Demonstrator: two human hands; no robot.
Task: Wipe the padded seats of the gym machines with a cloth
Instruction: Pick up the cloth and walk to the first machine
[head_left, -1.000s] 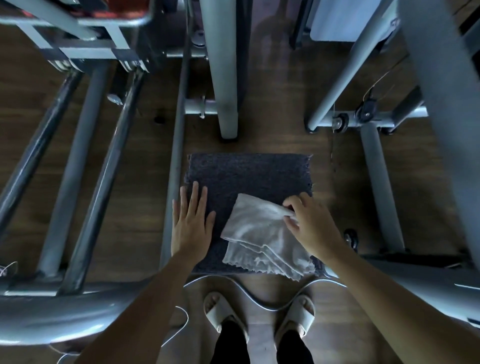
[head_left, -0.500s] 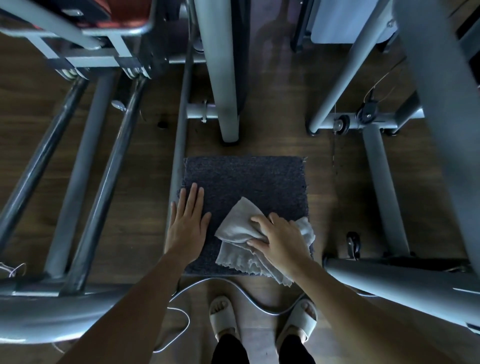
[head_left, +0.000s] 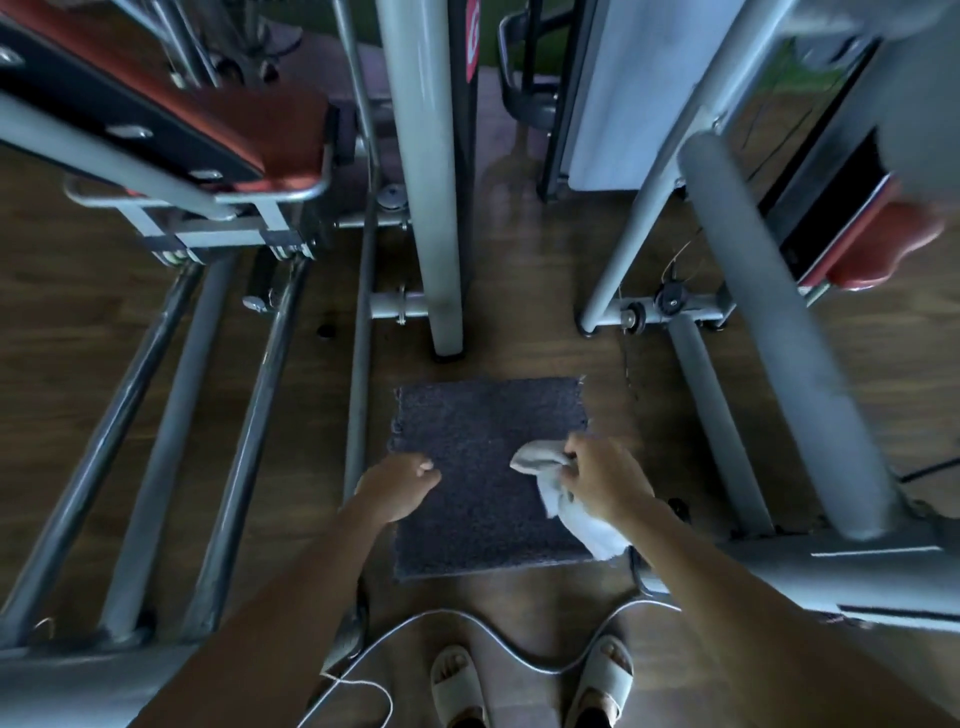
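Observation:
My right hand (head_left: 602, 480) grips a bunched pale grey cloth (head_left: 582, 512), lifted above the right side of a dark square mat (head_left: 483, 410) on the floor. My left hand (head_left: 397, 486) hovers over the mat's left edge with its fingers curled under, holding nothing. A red padded seat (head_left: 249, 119) with a black underside stands at the upper left on a grey frame. Another red pad (head_left: 872, 249) shows at the right, partly hidden behind a grey post.
Grey machine tubes (head_left: 156, 441) slant across the left floor; a thick upright post (head_left: 426, 171) rises beyond the mat, and a padded bar (head_left: 779, 332) crosses the right. A white cable (head_left: 519, 654) loops on the wooden floor near my sandalled feet (head_left: 457, 680).
My right hand has gathered the cloth off the mat and raised it. My left hand has lifted from the mat and curled. The view has risen, showing the red seats.

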